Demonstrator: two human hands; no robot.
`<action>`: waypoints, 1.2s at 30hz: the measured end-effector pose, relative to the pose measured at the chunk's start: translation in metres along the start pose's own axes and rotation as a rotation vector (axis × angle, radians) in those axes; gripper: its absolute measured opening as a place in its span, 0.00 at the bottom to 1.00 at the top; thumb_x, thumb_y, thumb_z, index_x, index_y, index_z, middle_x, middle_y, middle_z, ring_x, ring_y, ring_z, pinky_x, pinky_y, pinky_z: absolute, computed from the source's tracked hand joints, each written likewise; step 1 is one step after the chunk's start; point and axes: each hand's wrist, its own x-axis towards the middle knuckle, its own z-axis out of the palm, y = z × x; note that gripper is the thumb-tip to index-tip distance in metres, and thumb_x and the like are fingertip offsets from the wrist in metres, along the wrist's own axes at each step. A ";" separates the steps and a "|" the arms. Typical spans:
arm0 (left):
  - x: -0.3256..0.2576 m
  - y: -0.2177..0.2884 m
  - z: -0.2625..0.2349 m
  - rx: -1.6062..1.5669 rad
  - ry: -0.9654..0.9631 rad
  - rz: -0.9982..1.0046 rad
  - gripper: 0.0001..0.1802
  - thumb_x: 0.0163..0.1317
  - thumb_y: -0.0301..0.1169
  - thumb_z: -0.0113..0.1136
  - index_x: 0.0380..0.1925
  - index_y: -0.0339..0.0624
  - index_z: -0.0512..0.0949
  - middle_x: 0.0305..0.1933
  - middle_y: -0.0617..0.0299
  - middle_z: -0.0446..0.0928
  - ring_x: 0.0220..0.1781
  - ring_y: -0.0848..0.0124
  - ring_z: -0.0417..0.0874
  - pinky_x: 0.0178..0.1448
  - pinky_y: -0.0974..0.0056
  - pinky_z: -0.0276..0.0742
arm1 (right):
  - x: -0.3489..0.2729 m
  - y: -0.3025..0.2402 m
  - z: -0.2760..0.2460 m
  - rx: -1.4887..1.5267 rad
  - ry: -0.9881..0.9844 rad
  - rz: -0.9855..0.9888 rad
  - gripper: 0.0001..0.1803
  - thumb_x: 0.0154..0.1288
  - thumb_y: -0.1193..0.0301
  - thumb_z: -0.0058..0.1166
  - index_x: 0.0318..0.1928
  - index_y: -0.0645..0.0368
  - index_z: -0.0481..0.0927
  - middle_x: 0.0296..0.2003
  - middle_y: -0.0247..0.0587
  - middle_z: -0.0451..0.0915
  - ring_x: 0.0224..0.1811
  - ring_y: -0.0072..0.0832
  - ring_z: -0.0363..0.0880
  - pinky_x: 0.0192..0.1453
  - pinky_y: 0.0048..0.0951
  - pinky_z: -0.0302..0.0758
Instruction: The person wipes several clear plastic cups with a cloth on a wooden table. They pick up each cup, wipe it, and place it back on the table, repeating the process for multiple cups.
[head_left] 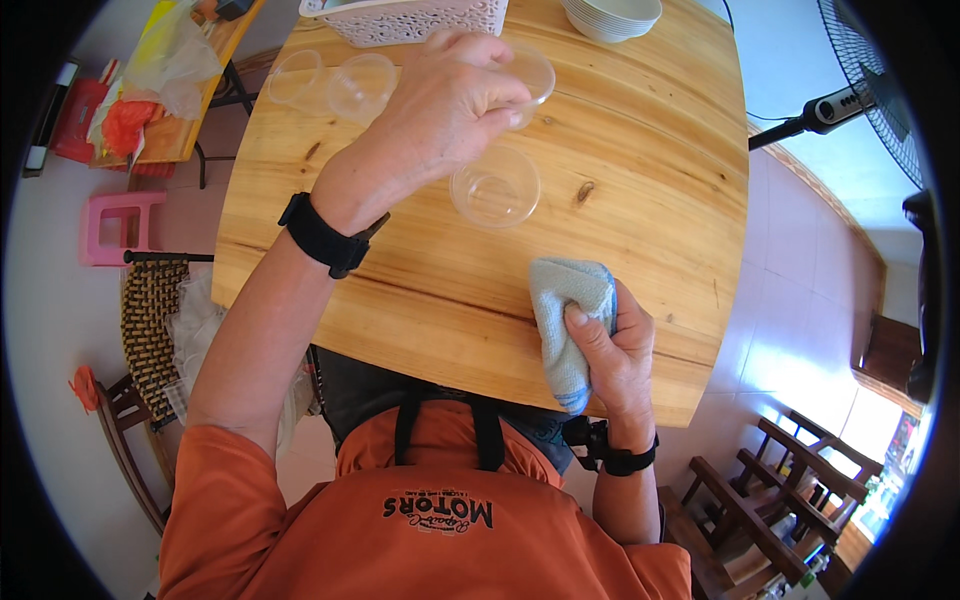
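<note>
My left hand [445, 115] reaches over the far middle of the wooden table [640, 200]. Its fingers and thumb pinch the rim of a clear plastic bowl [535, 72], partly hidden behind the hand. Just below that, nearer me, a second clear plastic bowl [496, 190] stands on the tabletop. Two further clear containers [362, 87] are to the left of my left hand, side by side. Close to the table's near right edge, my right hand [620, 350] grips a folded light blue cloth [565, 300] with the thumb on top.
A white perforated basket [420, 24] and a stack of white bowls [612, 18] stand at the far edge. To the right is a fan [835, 108]. At left are a side table with plastic bags [170, 75], a pink stool [120, 225] and a woven chair [150, 330].
</note>
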 end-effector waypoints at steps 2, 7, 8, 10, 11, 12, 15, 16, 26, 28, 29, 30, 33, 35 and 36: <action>0.000 0.003 -0.002 -0.080 -0.017 0.006 0.08 0.57 0.27 0.65 0.38 0.41 0.84 0.54 0.57 0.77 0.60 0.58 0.74 0.63 0.59 0.69 | 0.000 0.000 0.000 -0.007 -0.002 0.000 0.18 0.68 0.71 0.60 0.54 0.67 0.77 0.40 0.35 0.83 0.38 0.16 0.77 0.43 0.20 0.76; -0.003 0.003 -0.013 -0.183 -0.036 -0.044 0.09 0.61 0.26 0.63 0.42 0.39 0.82 0.56 0.57 0.77 0.59 0.60 0.76 0.63 0.61 0.71 | 0.000 0.000 0.000 -0.012 -0.008 0.005 0.18 0.68 0.71 0.61 0.54 0.67 0.77 0.40 0.35 0.83 0.38 0.16 0.77 0.43 0.20 0.76; -0.004 0.001 -0.017 -0.196 -0.023 -0.052 0.09 0.61 0.26 0.62 0.42 0.39 0.82 0.56 0.57 0.77 0.59 0.61 0.77 0.62 0.61 0.71 | 0.000 0.000 0.000 -0.018 -0.007 0.004 0.18 0.68 0.70 0.61 0.54 0.67 0.77 0.39 0.35 0.83 0.38 0.16 0.77 0.43 0.20 0.76; -0.008 -0.003 -0.026 -0.159 0.040 -0.059 0.09 0.61 0.28 0.63 0.41 0.38 0.81 0.53 0.55 0.78 0.56 0.59 0.78 0.60 0.60 0.73 | 0.000 0.000 0.000 -0.024 -0.004 0.009 0.18 0.68 0.70 0.61 0.54 0.67 0.77 0.39 0.34 0.83 0.38 0.16 0.77 0.43 0.20 0.76; -0.012 -0.006 -0.032 -0.108 0.089 -0.057 0.09 0.60 0.29 0.64 0.39 0.38 0.81 0.50 0.54 0.79 0.53 0.56 0.78 0.58 0.58 0.73 | 0.000 0.000 0.000 -0.031 -0.004 0.002 0.18 0.68 0.70 0.61 0.54 0.67 0.77 0.39 0.34 0.83 0.38 0.16 0.77 0.43 0.20 0.76; -0.017 -0.009 -0.037 -0.064 0.136 -0.062 0.09 0.59 0.30 0.65 0.37 0.37 0.81 0.48 0.52 0.80 0.51 0.54 0.79 0.56 0.57 0.74 | 0.000 0.000 0.000 -0.031 -0.003 0.001 0.18 0.68 0.70 0.61 0.54 0.67 0.77 0.39 0.34 0.83 0.38 0.16 0.77 0.43 0.20 0.76; -0.034 -0.020 -0.055 0.150 0.114 -0.060 0.11 0.58 0.32 0.66 0.37 0.38 0.81 0.48 0.54 0.79 0.51 0.53 0.78 0.55 0.54 0.72 | 0.000 -0.001 0.001 -0.030 0.001 -0.009 0.18 0.68 0.70 0.60 0.54 0.68 0.77 0.39 0.34 0.83 0.38 0.16 0.77 0.43 0.21 0.76; -0.040 -0.024 -0.058 0.238 0.115 -0.060 0.11 0.57 0.32 0.67 0.37 0.39 0.81 0.48 0.54 0.79 0.51 0.54 0.77 0.55 0.53 0.72 | 0.000 -0.001 0.001 -0.029 0.001 -0.013 0.18 0.68 0.70 0.60 0.54 0.68 0.77 0.39 0.34 0.83 0.38 0.16 0.77 0.43 0.21 0.76; -0.054 -0.029 -0.038 0.104 0.028 -0.092 0.06 0.55 0.30 0.66 0.31 0.42 0.82 0.53 0.59 0.78 0.59 0.56 0.72 0.61 0.51 0.65 | 0.001 -0.001 0.003 -0.116 0.015 -0.023 0.18 0.68 0.69 0.60 0.53 0.67 0.78 0.39 0.34 0.83 0.38 0.16 0.77 0.43 0.21 0.76; -0.051 -0.023 -0.029 0.091 0.037 -0.052 0.05 0.55 0.29 0.66 0.31 0.42 0.82 0.52 0.59 0.78 0.59 0.56 0.72 0.61 0.51 0.65 | 0.001 0.000 0.004 -0.105 0.023 -0.015 0.17 0.68 0.69 0.60 0.52 0.67 0.78 0.38 0.34 0.83 0.38 0.16 0.77 0.43 0.21 0.75; -0.049 -0.021 -0.028 0.087 0.038 -0.052 0.05 0.56 0.30 0.66 0.31 0.42 0.82 0.52 0.59 0.78 0.59 0.56 0.72 0.61 0.52 0.65 | 0.001 0.000 0.005 -0.113 0.026 -0.020 0.17 0.68 0.69 0.60 0.53 0.67 0.78 0.38 0.34 0.83 0.38 0.16 0.77 0.43 0.21 0.75; -0.048 -0.018 -0.027 0.076 0.039 -0.055 0.05 0.56 0.30 0.66 0.31 0.42 0.82 0.52 0.58 0.78 0.60 0.56 0.73 0.61 0.52 0.65 | 0.001 0.000 0.005 -0.117 0.027 -0.021 0.17 0.68 0.69 0.60 0.53 0.67 0.78 0.38 0.34 0.83 0.38 0.16 0.77 0.43 0.21 0.75; -0.044 -0.014 -0.028 0.023 0.035 -0.069 0.06 0.57 0.31 0.66 0.32 0.43 0.81 0.51 0.58 0.78 0.59 0.55 0.73 0.62 0.51 0.65 | 0.000 -0.001 0.005 -0.133 0.030 -0.023 0.17 0.68 0.69 0.60 0.52 0.67 0.78 0.38 0.34 0.83 0.38 0.16 0.77 0.42 0.21 0.75; -0.043 -0.012 -0.030 -0.008 0.046 -0.081 0.07 0.58 0.31 0.66 0.33 0.42 0.81 0.50 0.57 0.79 0.59 0.55 0.73 0.63 0.52 0.65 | 0.001 -0.001 0.006 -0.136 0.032 -0.022 0.17 0.68 0.69 0.60 0.52 0.67 0.78 0.38 0.34 0.83 0.37 0.16 0.77 0.42 0.21 0.75; -0.043 -0.011 -0.032 -0.019 0.061 -0.086 0.07 0.58 0.32 0.66 0.34 0.42 0.81 0.50 0.57 0.79 0.59 0.56 0.73 0.63 0.52 0.66 | 0.000 -0.001 0.006 -0.133 0.036 -0.022 0.17 0.68 0.70 0.60 0.52 0.67 0.78 0.38 0.34 0.83 0.37 0.16 0.77 0.42 0.21 0.75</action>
